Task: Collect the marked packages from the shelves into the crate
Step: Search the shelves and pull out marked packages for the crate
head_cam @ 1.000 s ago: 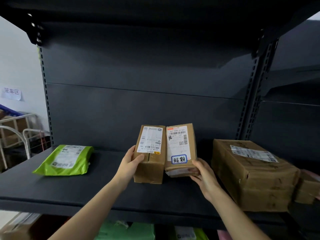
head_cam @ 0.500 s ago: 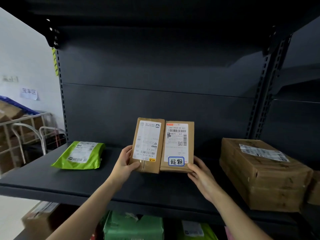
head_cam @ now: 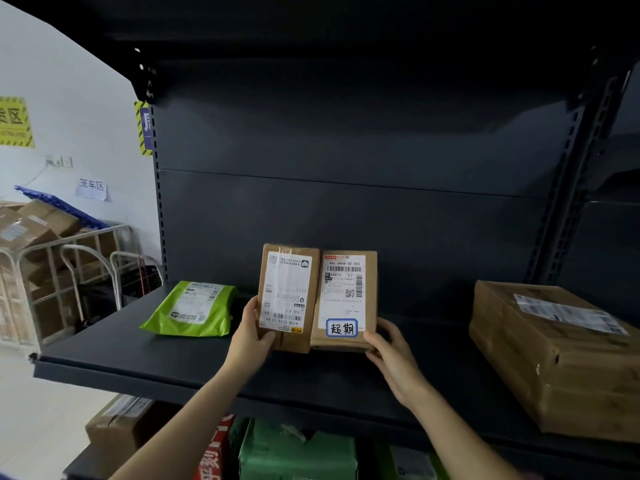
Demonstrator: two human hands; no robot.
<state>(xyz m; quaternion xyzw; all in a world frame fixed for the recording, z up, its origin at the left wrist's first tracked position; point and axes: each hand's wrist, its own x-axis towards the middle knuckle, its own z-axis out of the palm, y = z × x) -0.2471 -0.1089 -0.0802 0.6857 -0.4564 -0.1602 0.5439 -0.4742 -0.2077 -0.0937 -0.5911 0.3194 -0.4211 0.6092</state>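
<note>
Two small boxes touch: left hand [head_cam: 251, 336] grips plain box [head_cam: 287, 296], right hand [head_cam: 391, 351] grips marked box [head_cam: 346, 299] at its three o'clock; one bag [head_cam: 194, 310] at nine o'clock

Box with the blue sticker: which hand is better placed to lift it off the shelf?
Right. The right hand grips the marked box at its lower right corner, while the left hand holds the unmarked box beside it.

Head-worn view, close, facing the dark shelf [head_cam: 214, 362].
</note>
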